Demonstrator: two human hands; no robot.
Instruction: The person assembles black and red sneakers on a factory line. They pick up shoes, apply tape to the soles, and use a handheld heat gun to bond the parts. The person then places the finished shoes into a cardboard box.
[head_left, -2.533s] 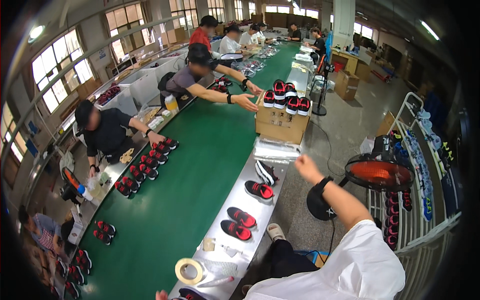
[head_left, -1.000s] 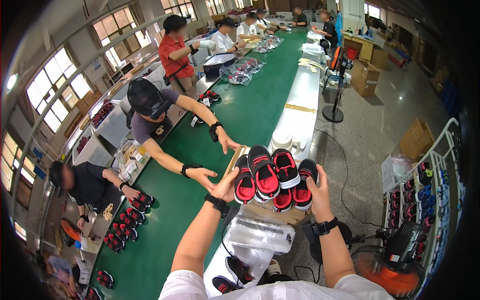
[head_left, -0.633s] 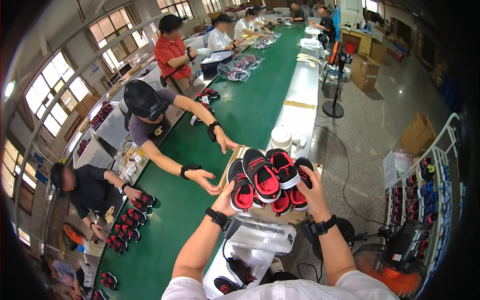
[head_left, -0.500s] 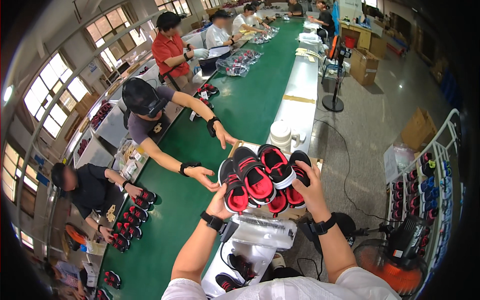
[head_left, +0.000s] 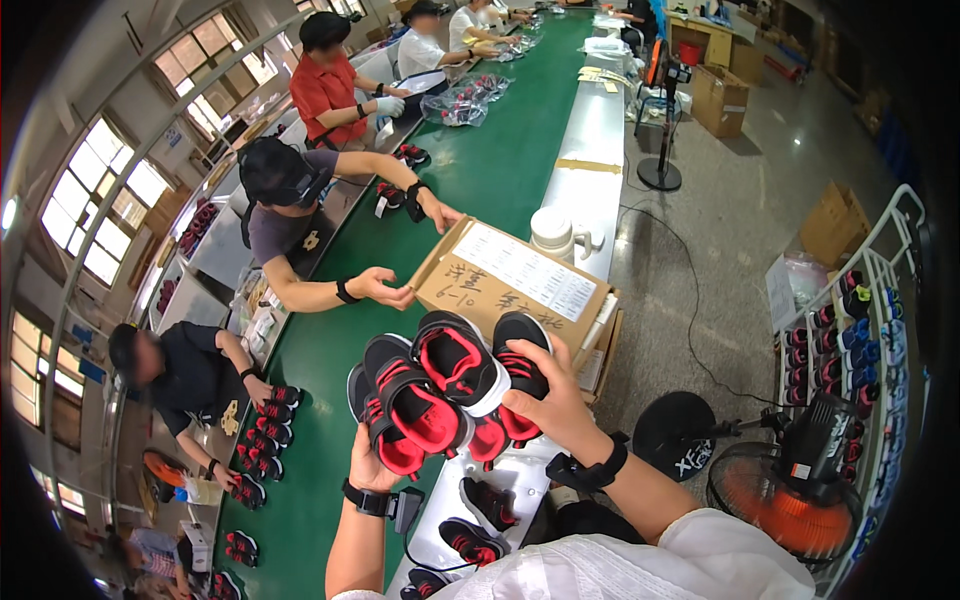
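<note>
Far left: a seated person in dark clothes (head_left: 190, 370) is seen beside a cluster of black-and-red shoes (head_left: 268, 420) laid on the green conveyor belt (head_left: 470, 180); more pairs lie lower down the belt edge.

Left of centre: the left hand (head_left: 368, 462) is raised under a bundle of black-and-red children's shoes (head_left: 440, 395), fingers curled up around the soles on the bundle's left side. A dark watch with a clipped device is worn on that wrist.

Centre: the bundle is held in the air between both hands, above the white side shelf (head_left: 520, 470) and just short of the cardboard box (head_left: 515, 285). At least four shoes are counted, stacked and overlapping; the exact number cannot be told.

Across the belt, a co-worker in a cap and grey shirt (head_left: 285, 205) has both hands on the far edges of the box, which stands with its flaps shut and a white label on top.

Right of centre: the right hand (head_left: 555, 405) is closed around the bundle's right side, thumb over a shoe's heel, with a dark band on the wrist.

Progress, judged: the shoes are gathered and lifted but not yet set down anywhere. Two or three loose shoes (head_left: 478, 520) remain on the shelf below.

Right: a pedestal fan with an orange guard (head_left: 800, 490) and a wire rack of shoes (head_left: 860, 330) stand on the floor.
</note>
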